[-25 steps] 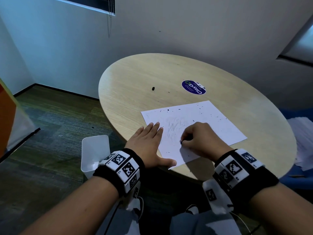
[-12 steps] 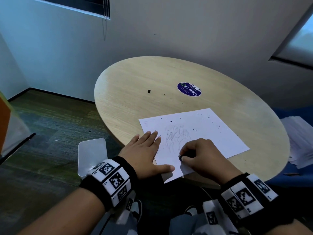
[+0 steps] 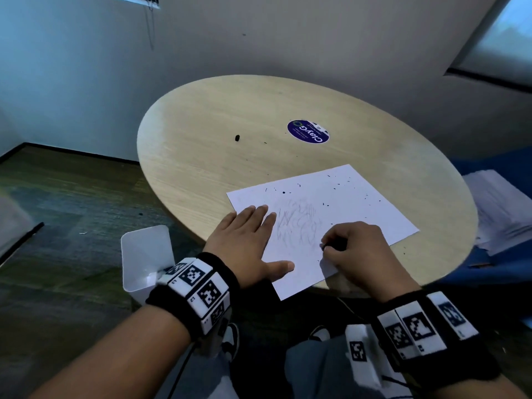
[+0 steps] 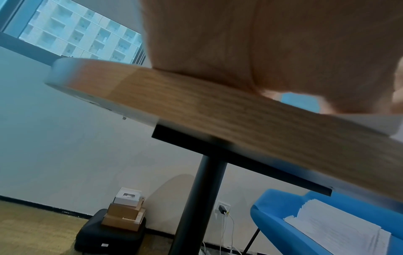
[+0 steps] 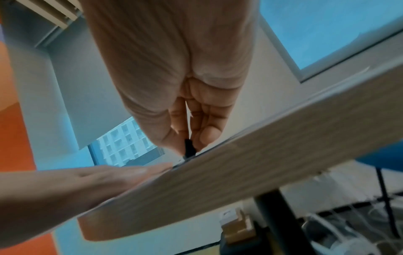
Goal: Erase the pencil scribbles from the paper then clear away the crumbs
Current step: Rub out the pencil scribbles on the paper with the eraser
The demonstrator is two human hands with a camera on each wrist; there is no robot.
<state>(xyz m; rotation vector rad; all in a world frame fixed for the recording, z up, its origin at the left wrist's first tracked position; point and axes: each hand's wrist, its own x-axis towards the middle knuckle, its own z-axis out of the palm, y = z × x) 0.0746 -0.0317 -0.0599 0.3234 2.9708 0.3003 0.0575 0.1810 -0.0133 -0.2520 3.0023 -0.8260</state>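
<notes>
A white sheet of paper (image 3: 339, 203) lies at the near edge of the round wooden table (image 3: 230, 110), its near corner hanging over the rim. Faint pencil scribbles (image 3: 299, 223) mark its middle, and dark eraser crumbs (image 3: 338, 185) dot its far half. My left hand (image 3: 247, 240) lies flat on the paper's left edge, fingers straight. My right hand (image 3: 354, 249) pinches a small black eraser (image 5: 189, 148) between thumb and fingertips, its tip on the paper just right of the scribbles.
A small dark lump (image 3: 237, 137) and a round purple sticker (image 3: 308, 131) sit further back on the table. A white plastic bin (image 3: 146, 254) stands on the floor left of my left wrist. A blue chair with stacked papers (image 3: 501, 214) is at the right.
My right hand with the eraser has slid back toward me and to the right, off the scribbles, uncovering them. The left hand stays flat on the paper.
</notes>
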